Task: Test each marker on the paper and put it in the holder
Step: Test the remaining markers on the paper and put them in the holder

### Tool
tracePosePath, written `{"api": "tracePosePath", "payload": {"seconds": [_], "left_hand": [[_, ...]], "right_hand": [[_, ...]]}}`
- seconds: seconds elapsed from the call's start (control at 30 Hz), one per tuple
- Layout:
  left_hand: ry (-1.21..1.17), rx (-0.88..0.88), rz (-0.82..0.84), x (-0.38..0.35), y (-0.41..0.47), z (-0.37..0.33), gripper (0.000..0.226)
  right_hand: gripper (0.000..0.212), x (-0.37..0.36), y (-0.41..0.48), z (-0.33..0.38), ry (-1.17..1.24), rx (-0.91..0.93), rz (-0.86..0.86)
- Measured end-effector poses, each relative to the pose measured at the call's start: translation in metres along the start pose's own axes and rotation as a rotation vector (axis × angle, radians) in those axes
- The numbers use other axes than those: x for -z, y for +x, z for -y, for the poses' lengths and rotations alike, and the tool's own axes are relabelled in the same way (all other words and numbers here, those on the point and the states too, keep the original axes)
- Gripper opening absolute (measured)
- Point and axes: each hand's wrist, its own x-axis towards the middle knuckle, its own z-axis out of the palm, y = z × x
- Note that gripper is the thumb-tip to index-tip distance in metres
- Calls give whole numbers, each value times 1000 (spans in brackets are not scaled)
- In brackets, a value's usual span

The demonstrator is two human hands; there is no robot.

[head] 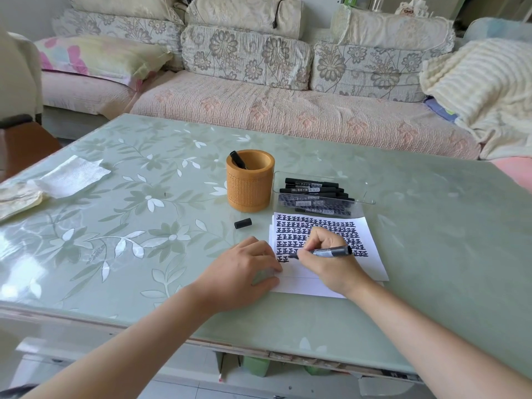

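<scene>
My right hand (328, 260) grips an uncapped black marker (331, 251), its tip touching the white paper (371, 263) at the lowest row of black marks. My left hand (244, 269) lies flat, fingers pressing the paper's left edge. The marker's black cap (243, 223) lies on the table left of the paper. Behind it stands the orange round holder (250, 185) with one black marker (238, 159) leaning inside. A clear tray (365, 191) with several black markers (313, 194) sits right of the holder, just behind the paper.
The table (144, 226) has a glossy green floral cover. A white tissue (72, 175) and crumpled paper (17, 197) lie at the far left. A sofa (288, 110) with cushions runs behind the table; a brown stool (26, 142) is at the left.
</scene>
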Motion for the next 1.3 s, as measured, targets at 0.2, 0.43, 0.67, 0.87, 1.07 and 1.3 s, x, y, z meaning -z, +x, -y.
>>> {"api": "tracePosePath", "payload": {"seconds": [0.2, 0.43, 0.67, 0.87, 1.07, 1.3], "left_hand": [[22, 8, 49, 5, 4, 1, 25], [194, 189, -189, 20, 23, 21, 23], [268, 510, -87, 19, 30, 37, 35], [169, 499, -131, 20, 35, 37, 16], [-22, 365, -230, 23, 37, 23, 14], [-63, 312, -223, 24, 35, 17, 14]], "right_hand": [[17, 6, 2, 19, 126, -5, -63], [27, 27, 17, 26, 54, 14, -19], [70, 39, 25, 33, -100, -83, 331], [47, 41, 25, 37, -90, -74, 358], [31, 41, 29, 29, -253, -3, 243], [23, 40, 31, 23, -431, 16, 72]]}}
